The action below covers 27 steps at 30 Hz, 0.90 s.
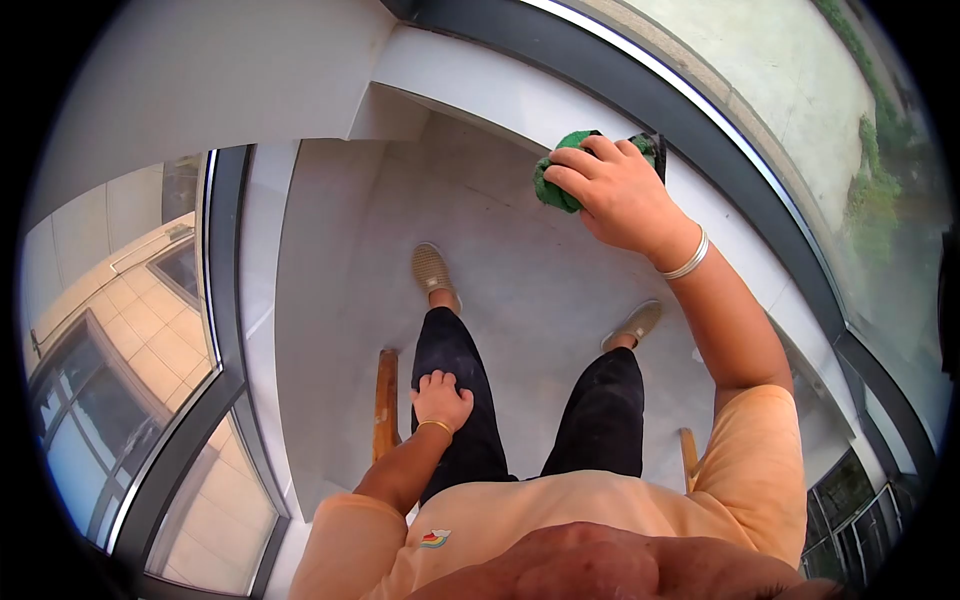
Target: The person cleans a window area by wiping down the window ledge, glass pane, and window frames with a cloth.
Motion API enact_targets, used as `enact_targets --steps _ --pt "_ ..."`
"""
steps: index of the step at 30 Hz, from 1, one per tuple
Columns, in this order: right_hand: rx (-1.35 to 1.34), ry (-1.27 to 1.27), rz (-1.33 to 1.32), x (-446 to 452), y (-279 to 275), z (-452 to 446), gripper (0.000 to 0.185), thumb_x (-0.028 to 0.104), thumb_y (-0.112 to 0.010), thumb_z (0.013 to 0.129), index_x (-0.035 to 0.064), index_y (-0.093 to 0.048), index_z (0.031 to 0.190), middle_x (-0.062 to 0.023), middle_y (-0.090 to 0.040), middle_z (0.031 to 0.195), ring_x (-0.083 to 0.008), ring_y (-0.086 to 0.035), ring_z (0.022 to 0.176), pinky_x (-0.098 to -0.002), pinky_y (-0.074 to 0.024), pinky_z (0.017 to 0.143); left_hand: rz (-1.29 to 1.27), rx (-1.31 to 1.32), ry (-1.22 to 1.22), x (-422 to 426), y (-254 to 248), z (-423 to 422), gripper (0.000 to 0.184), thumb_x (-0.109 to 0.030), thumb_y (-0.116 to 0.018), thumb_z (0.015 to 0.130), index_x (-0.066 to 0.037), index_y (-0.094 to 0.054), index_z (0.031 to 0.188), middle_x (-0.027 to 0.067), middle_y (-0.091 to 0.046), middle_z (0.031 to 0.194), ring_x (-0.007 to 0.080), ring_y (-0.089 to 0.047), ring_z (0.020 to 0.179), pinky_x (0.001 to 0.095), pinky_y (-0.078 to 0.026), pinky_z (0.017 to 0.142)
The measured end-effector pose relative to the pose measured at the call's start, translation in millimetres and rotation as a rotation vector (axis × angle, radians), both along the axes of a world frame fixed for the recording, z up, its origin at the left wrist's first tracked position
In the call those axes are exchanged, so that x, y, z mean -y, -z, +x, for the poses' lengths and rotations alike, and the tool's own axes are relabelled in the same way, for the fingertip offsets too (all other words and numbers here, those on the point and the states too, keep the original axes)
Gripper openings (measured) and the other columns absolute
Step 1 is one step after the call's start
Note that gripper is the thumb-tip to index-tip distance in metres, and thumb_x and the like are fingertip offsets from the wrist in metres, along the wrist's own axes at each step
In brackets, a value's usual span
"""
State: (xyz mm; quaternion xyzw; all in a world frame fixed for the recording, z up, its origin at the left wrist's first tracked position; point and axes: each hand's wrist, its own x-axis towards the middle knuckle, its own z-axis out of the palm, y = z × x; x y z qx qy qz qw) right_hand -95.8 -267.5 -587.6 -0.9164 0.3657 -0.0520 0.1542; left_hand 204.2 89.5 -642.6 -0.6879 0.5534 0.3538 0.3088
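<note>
My right hand (618, 192) is closed around a bunched green cloth (560, 190). It holds the cloth at the white window sill (500, 92), close against the dark window frame (715, 172). Part of the cloth is hidden under the palm, and a darker piece shows past the fingers. My left hand (442, 402) lies on my left thigh (455, 355), fingers stretched out over the dark trousers, with nothing in it.
Wooden chair legs (386, 400) show beside my legs. A glass pane (800, 110) runs along the upper right, and another window (150, 300) stands at the left. The grey floor (530, 290) lies below, with my shoes on it.
</note>
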Motion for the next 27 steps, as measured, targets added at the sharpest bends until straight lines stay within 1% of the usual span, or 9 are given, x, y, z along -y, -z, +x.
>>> enact_targets --steps 2,5,7,9,13,16,21,25,27 --pt "0.024 -0.047 -0.009 24.7 8.4 30.3 0.039 0.006 -0.069 0.079 0.0160 -0.066 0.116 0.0021 -0.064 0.124 -0.0244 -0.061 0.110 -0.0388 -0.0497 0.086 -0.005 -0.022 -0.018 -0.3 1.2 6.3 0.033 -0.034 -0.061 0.084 -0.011 -0.071 0.106 0.0069 -0.063 0.116 0.0284 -0.055 0.118 0.0530 -0.045 0.098" --pt "0.023 -0.103 -0.016 58.5 27.1 77.2 0.040 0.007 -0.070 0.078 0.0172 -0.067 0.116 0.0025 -0.062 0.125 -0.0227 -0.060 0.113 -0.0381 -0.0493 0.088 0.023 -0.057 -0.049 3.5 -0.2 15.7 0.036 -0.034 -0.058 0.086 -0.008 -0.070 0.109 0.0085 -0.063 0.118 0.0302 -0.055 0.120 0.0580 -0.042 0.102" --pt "-0.038 -0.143 -0.066 84.3 45.9 108.6 0.045 0.005 -0.073 0.076 0.0180 -0.066 0.118 0.0017 -0.059 0.133 -0.0223 -0.057 0.120 -0.0383 -0.0480 0.094 -0.006 -0.040 -0.041 7.2 -1.7 21.7 0.033 -0.034 -0.062 0.084 -0.011 -0.071 0.106 0.0071 -0.064 0.115 0.0297 -0.056 0.118 0.0533 -0.046 0.098" --pt "-0.074 -0.157 -0.105 111.8 56.5 136.5 0.043 0.006 -0.072 0.078 0.0196 -0.066 0.119 0.0025 -0.059 0.132 -0.0209 -0.056 0.121 -0.0381 -0.0470 0.095 -0.027 -0.056 -0.050 6.6 0.4 28.6 0.032 -0.033 -0.062 0.084 -0.011 -0.071 0.106 0.0071 -0.064 0.115 0.0300 -0.056 0.117 0.0532 -0.046 0.098" --pt "-0.138 -0.026 -0.192 153.6 81.6 184.5 0.039 0.016 -0.072 0.082 0.0218 -0.068 0.121 0.0014 -0.060 0.128 -0.0210 -0.058 0.117 -0.0359 -0.0462 0.094 -0.063 -0.068 -0.041 9.5 -1.5 34.5 0.032 -0.033 -0.063 0.084 -0.011 -0.071 0.106 0.0068 -0.065 0.115 0.0304 -0.057 0.117 0.0522 -0.046 0.098" --pt "-0.181 0.188 -0.048 153.5 87.9 200.1 0.044 0.026 -0.078 0.078 0.0189 -0.069 0.121 -0.0045 -0.063 0.120 -0.0242 -0.060 0.113 -0.0394 -0.0470 0.092 -0.060 -0.082 -0.047 9.7 -0.3 35.5 0.032 -0.033 -0.064 0.085 -0.011 -0.071 0.106 0.0067 -0.065 0.116 0.0308 -0.057 0.117 0.0507 -0.047 0.098" --pt "-0.152 0.336 0.019 122.8 86.1 161.7 0.039 0.022 -0.076 0.079 0.0169 -0.068 0.117 -0.0052 -0.062 0.120 -0.0254 -0.059 0.112 -0.0421 -0.0458 0.092 -0.071 -0.071 0.003 11.7 -0.3 28.3 0.031 -0.033 -0.064 0.085 -0.011 -0.071 0.106 0.0068 -0.065 0.117 0.0311 -0.058 0.117 0.0501 -0.047 0.098" --pt "-0.089 0.418 0.012 81.4 88.0 87.8 0.040 0.016 -0.072 0.077 0.0160 -0.066 0.117 -0.0052 -0.061 0.120 -0.0257 -0.059 0.112 -0.0432 -0.0451 0.092 -0.060 -0.054 0.026 15.2 0.2 16.4 0.034 -0.035 -0.062 0.084 -0.011 -0.072 0.106 0.0057 -0.065 0.120 0.0299 -0.056 0.120 0.0526 -0.046 0.097" --pt "-0.079 0.462 -0.034 49.2 91.2 38.6 0.044 0.016 -0.073 0.075 0.0156 -0.064 0.118 -0.0055 -0.061 0.125 -0.0258 -0.059 0.116 -0.0440 -0.0450 0.093 -0.071 -0.069 0.067 25.0 -3.7 5.9 0.033 -0.035 -0.062 0.084 -0.011 -0.072 0.105 0.0056 -0.066 0.120 0.0293 -0.056 0.120 0.0520 -0.046 0.097"
